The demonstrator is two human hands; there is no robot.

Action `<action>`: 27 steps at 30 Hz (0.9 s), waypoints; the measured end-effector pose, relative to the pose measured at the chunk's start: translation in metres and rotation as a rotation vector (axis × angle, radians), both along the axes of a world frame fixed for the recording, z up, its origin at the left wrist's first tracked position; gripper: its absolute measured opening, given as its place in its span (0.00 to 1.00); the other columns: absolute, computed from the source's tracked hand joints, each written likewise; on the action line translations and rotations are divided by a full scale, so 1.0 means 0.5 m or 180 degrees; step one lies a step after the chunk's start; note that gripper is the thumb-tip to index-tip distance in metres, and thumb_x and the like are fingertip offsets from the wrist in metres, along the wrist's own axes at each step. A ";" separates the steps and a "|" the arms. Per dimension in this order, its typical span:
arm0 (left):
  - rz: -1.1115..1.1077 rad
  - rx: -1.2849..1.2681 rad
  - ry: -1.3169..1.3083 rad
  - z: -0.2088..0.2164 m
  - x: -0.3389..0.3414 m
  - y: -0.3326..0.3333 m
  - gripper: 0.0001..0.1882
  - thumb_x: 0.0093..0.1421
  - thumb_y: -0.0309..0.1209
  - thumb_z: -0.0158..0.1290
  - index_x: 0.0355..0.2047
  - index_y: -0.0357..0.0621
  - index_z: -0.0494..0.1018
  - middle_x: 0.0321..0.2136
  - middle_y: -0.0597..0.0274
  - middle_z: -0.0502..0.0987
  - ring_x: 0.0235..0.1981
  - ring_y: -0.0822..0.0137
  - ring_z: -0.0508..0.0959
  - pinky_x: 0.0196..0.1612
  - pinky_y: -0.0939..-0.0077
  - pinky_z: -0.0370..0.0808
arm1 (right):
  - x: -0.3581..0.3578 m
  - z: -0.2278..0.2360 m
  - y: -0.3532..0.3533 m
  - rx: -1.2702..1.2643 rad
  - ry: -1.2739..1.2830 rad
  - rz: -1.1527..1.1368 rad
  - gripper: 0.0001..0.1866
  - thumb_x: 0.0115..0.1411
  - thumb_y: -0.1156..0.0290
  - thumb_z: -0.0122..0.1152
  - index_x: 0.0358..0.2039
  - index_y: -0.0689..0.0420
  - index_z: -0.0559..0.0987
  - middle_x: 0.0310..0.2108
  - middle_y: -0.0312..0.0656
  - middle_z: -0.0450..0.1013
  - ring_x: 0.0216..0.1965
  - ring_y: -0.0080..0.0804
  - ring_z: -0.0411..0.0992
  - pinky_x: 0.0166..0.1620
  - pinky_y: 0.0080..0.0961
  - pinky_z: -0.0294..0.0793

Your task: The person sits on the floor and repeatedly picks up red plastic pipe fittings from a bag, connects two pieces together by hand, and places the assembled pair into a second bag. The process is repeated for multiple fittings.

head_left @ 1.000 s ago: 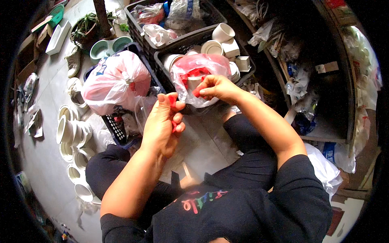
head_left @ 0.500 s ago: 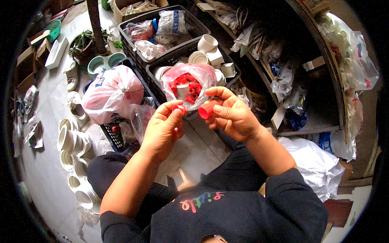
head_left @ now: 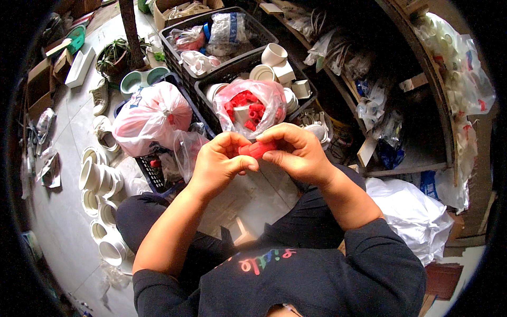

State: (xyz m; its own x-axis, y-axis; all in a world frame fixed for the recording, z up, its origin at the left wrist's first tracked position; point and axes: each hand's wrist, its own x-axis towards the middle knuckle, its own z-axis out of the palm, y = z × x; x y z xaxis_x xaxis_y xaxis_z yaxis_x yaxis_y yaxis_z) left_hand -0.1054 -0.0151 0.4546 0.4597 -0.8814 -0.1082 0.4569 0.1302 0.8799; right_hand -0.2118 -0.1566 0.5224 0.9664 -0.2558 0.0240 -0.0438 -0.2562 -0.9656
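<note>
In front of my lap, my left hand (head_left: 215,162) and my right hand (head_left: 300,154) meet at a pair of red plastic pipe fittings (head_left: 257,150). The two pieces touch end to end; whether one sits inside the other I cannot tell. Left thumb and fingers pinch the left end, and the right ones grip the other. Just beyond my hands stands an open clear bag (head_left: 275,100) with several red fittings (head_left: 255,111) and a white piece inside.
Black crates (head_left: 198,87) behind the bag hold white pipe fittings (head_left: 274,54) and bagged parts. A tied bag (head_left: 150,121) sits left on a dark basket. White pipe pieces (head_left: 100,177) line the floor at left. Shelving (head_left: 443,95) and a white sack (head_left: 406,216) are on the right.
My hands have come together. The small red piece in the left and the larger red tube in the right, apart before, now touch. The view has shifted slightly.
</note>
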 end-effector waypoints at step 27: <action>0.0152 0.0138 0.0702 0.021 -0.012 0.006 0.20 0.61 0.43 0.40 0.45 0.41 0.68 0.14 0.68 0.65 0.12 0.78 0.63 0.16 0.86 0.60 | 0.017 -0.019 0.003 -0.1561 -0.0686 -0.0033 0.11 0.44 0.80 0.61 0.31 0.59 0.75 0.28 0.44 0.72 0.31 0.34 0.72 0.35 0.24 0.71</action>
